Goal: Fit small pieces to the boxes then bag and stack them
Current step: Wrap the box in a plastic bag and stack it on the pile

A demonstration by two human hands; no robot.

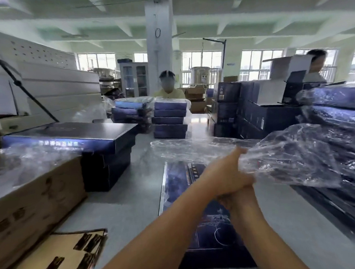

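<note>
Over the box [213, 233], my left hand [227, 176] clamps the bag [288, 158]; my right hand [231, 200] hides its grip. Spread the mouth wide.

Dark blue printed box [207, 232], clear bag [294, 160]

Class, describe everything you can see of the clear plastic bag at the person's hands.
The clear plastic bag is thin, glossy, crinkled, see-through film. The left hand grips its near edge; the right hand lies beneath, its grip hidden. The bag spreads above the blue box on the table, blurred.
</note>
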